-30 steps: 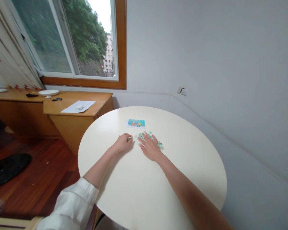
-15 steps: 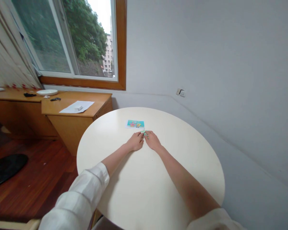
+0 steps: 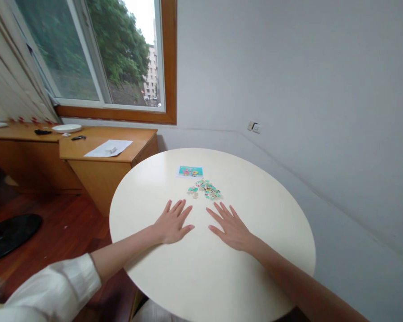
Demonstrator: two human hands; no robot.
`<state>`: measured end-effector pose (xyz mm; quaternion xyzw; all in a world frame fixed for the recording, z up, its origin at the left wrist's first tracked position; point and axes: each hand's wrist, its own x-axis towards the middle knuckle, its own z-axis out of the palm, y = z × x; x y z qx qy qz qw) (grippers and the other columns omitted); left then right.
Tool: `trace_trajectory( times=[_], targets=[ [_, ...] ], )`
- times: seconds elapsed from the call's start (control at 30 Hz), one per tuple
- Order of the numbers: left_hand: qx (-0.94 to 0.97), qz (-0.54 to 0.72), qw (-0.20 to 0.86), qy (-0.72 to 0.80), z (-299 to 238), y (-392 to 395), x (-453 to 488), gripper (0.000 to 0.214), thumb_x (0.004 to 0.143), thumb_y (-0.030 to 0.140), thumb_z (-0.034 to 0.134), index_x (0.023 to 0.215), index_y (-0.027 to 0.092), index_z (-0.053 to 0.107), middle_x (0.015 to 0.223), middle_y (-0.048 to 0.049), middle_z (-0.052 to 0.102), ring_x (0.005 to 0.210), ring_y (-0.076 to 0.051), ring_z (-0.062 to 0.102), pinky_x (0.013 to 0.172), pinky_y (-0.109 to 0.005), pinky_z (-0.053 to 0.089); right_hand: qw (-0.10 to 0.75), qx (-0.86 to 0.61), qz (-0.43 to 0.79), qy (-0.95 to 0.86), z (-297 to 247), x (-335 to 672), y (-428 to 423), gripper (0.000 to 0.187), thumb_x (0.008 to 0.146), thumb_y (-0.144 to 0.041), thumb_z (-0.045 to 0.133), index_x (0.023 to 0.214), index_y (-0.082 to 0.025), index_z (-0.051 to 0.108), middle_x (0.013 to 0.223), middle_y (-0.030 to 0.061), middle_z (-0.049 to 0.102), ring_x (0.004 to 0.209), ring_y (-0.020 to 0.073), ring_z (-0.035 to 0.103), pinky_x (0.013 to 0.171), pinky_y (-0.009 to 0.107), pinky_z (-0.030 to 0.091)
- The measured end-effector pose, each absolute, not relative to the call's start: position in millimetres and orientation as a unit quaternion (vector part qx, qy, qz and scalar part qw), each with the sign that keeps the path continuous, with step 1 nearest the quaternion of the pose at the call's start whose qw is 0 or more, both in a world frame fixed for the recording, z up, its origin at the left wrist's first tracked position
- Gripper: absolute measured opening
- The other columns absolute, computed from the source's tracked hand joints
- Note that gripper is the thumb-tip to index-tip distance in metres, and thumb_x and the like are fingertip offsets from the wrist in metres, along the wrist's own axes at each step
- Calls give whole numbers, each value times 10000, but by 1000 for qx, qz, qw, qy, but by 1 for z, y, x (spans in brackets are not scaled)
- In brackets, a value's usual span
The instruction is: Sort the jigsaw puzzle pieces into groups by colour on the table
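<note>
A loose heap of jigsaw puzzle pieces [image 3: 210,189], mostly turquoise and tan, lies on the round white table [image 3: 201,268]. A few pieces sit slightly apart on the heap's left side. Behind it lies a small picture card [image 3: 190,171] with cartoon figures on turquoise. My left hand [image 3: 174,222] is palm down with its fingers spread, on the near left side of the heap. Fingers also spread, my right hand [image 3: 231,227] is just in front of the heap. Neither hand touches the pieces or holds anything.
At the left, a wooden desk [image 3: 144,139] bears a sheet of paper [image 3: 99,150] with a small white object on it. Farther left are a white plate [image 3: 67,128] and a dark object [image 3: 78,137]. A wall socket [image 3: 256,128] is behind the table.
Both hands have drawn back toward me and apart, and their fingers have spread. The pile of puzzle pieces, earlier mostly covered by the hands, now lies uncovered.
</note>
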<state>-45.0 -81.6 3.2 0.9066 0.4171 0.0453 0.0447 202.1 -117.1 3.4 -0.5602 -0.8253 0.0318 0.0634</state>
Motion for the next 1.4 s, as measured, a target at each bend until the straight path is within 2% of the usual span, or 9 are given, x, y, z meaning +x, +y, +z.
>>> trace_trajectory(
  times=[0.13,0.23,0.37,0.43,0.53,0.67,0.9,1.1,1.4],
  targets=[
    [906,52,54,417,6,-81,-39,697,852,601,186,1399,173,249,1468,-158,189,1357,-289,145,1062,-536,61,73,-564,30,-822,-3,201,-118,572,869,-575,257,1387,-334,257,1475,43,207,1357,261,154,1081,520,122],
    [904,90,59,413,7,-79,-38,632,858,565,257,1351,177,339,1438,-161,279,1332,-293,221,1053,-539,119,94,-559,20,-824,-1,199,-115,544,880,-535,282,1367,-297,324,1455,60,266,1345,241,208,1088,496,139],
    [873,209,77,433,4,-58,-30,381,869,348,369,1156,148,519,1189,-141,545,1128,-231,467,972,-396,342,151,-540,-22,-828,2,188,-96,446,904,-372,323,1286,-184,454,1373,101,412,1288,192,334,1102,423,160],
    [830,266,87,482,2,-39,-23,313,840,254,408,1084,121,551,1087,-142,579,1041,-220,508,911,-347,395,169,-534,-42,-827,2,177,-77,423,892,-318,349,1261,-157,479,1357,112,431,1278,199,345,1091,410,181],
    [804,295,83,510,-3,-10,-14,263,805,164,418,993,107,594,992,-131,599,983,-215,524,884,-327,405,188,-537,-61,-820,-1,157,-46,437,885,-307,357,1288,-163,447,1378,107,405,1288,206,325,1082,416,168],
    [787,306,87,528,-10,12,-12,277,774,116,423,973,83,612,962,-128,612,942,-200,535,867,-300,411,182,-550,-36,-814,-7,139,-22,416,887,-329,374,1273,-197,458,1317,106,480,1253,217,375,1052,466,166],
    [817,274,82,501,-8,8,-16,285,769,221,493,997,146,646,1008,-104,615,955,-216,538,866,-326,414,250,-523,-1,-815,-1,141,-23,195,859,-227,461,954,-206,630,1004,49,670,985,187,567,938,396,278],
    [843,241,60,477,-2,4,-15,261,799,248,473,950,178,674,993,-107,616,929,-241,537,836,-376,418,282,-526,19,-802,-4,144,-18,145,837,-204,504,878,-197,642,947,37,679,942,185,579,885,368,309],
    [837,270,74,469,-1,3,-18,233,785,185,491,901,147,690,883,-103,633,842,-208,559,790,-324,431,294,-535,64,-790,-5,149,-12,148,807,-174,527,868,-199,660,926,30,681,889,172,586,854,340,349]
  ],
)
